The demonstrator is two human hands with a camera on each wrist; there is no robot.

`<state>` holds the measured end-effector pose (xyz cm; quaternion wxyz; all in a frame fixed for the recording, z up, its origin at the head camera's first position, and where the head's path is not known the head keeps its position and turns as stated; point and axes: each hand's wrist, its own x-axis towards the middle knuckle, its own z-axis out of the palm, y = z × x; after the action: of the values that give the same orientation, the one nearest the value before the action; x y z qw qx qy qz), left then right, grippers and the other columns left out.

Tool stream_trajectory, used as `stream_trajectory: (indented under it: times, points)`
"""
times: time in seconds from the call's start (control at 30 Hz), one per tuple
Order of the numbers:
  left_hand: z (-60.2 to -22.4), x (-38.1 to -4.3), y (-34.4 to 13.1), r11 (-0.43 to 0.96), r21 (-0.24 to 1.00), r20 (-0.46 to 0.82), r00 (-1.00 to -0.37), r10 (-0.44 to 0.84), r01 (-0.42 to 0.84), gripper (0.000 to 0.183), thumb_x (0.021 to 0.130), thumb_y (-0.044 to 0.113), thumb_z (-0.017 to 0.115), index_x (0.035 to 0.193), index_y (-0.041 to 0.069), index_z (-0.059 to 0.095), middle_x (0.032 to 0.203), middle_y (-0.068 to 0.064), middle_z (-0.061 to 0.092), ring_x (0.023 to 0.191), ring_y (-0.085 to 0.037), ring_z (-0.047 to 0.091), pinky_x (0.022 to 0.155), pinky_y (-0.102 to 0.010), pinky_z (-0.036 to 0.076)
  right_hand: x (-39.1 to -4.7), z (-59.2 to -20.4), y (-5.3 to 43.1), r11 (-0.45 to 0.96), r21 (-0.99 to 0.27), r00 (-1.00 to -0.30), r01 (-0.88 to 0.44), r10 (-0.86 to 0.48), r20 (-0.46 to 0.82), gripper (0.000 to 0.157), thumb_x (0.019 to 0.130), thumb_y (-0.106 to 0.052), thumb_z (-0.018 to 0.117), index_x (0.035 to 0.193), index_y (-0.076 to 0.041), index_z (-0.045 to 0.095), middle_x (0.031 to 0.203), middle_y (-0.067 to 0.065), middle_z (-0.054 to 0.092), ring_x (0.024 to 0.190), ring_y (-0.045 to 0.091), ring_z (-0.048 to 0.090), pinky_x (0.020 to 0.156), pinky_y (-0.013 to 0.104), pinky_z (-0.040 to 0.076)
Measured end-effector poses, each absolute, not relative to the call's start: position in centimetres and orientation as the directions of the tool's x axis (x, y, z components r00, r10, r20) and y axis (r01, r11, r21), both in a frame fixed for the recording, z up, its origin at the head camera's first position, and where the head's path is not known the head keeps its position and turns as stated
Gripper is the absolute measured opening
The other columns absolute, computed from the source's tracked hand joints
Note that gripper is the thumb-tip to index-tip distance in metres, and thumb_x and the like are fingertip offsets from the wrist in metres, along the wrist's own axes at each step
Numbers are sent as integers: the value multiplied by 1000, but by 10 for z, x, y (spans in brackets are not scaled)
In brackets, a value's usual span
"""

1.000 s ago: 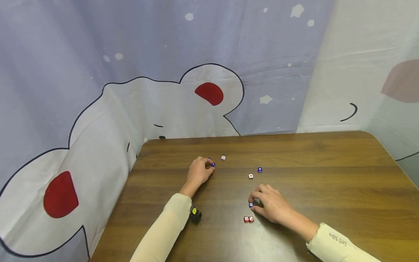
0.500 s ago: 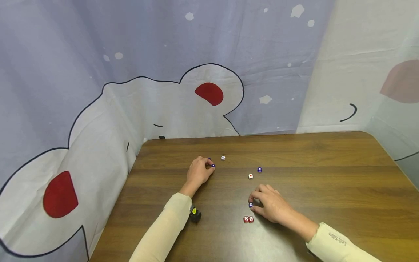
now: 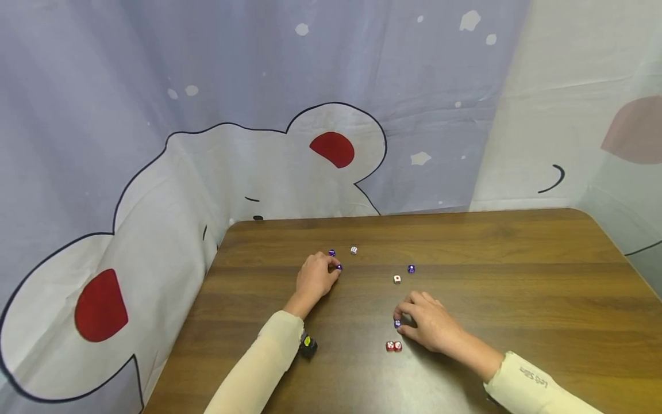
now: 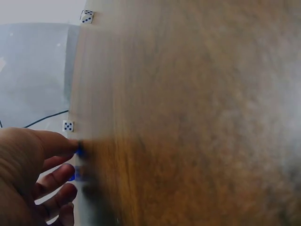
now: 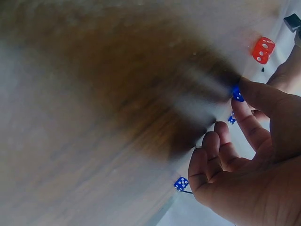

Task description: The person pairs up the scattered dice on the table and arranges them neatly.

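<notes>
In the head view my left hand point(image 3: 315, 278) pinches a blue die point(image 3: 338, 267) between thumb and finger, low over the table on the left. A second blue die point(image 3: 332, 253) lies just beyond those fingers, with a white die point(image 3: 354, 250) to its right. My right hand point(image 3: 429, 323) holds another blue die point(image 3: 397, 324) between thumb and index finger; the right wrist view shows this blue die point(image 5: 238, 93) at the fingertips. Two red dice point(image 3: 393, 346) sit side by side, nearer to me than that hand.
Beyond my right hand lie a white die point(image 3: 397, 279) with a red dot and a blue die point(image 3: 411, 269). Everything rests on a brown wooden table point(image 3: 517, 276). A patterned curtain point(image 3: 429, 103) hangs along its far edge. A black device point(image 3: 308, 346) is at my left wrist.
My left hand has drawn slightly back towards me with its blue die, uncovering more of the blue die behind. My right hand has stayed in place with its die.
</notes>
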<state>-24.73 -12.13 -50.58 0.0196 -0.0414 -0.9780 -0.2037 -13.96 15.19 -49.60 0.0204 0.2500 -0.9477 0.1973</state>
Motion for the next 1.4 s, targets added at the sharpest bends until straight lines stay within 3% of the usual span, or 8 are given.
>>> stream_trajectory:
  times: [0.43, 0.87, 1.4]
  points:
    - [-506, -248, -122, 907, 416, 47, -998, 53, 68, 9, 89, 28, 78, 96, 23, 76, 105, 2, 66, 104, -22, 61, 83, -44, 54, -139, -496, 152, 796, -375, -878, -475, -459, 137, 20, 80, -24, 84, 92, -25, 67, 96, -10, 54, 94, 16, 52, 81, 37, 43]
    - [-506, -234, -116, 912, 393, 28, -993, 113, 115, 10, 90, 32, 78, 97, 24, 76, 112, 2, 65, 107, -21, 59, 84, -44, 53, -139, -497, 153, 799, -372, -879, -473, -457, 134, 20, 80, -25, 83, 92, -25, 67, 97, -10, 54, 94, 15, 52, 80, 36, 43]
    - [-505, -211, -105, 902, 388, 45, -981, 188, 190, 11, 88, 33, 79, 95, 24, 77, 109, 3, 65, 105, -20, 59, 83, -43, 52, -139, -496, 152, 798, -374, -879, -472, -460, 126, 20, 80, -24, 83, 92, -25, 67, 97, -9, 55, 95, 17, 53, 82, 38, 44]
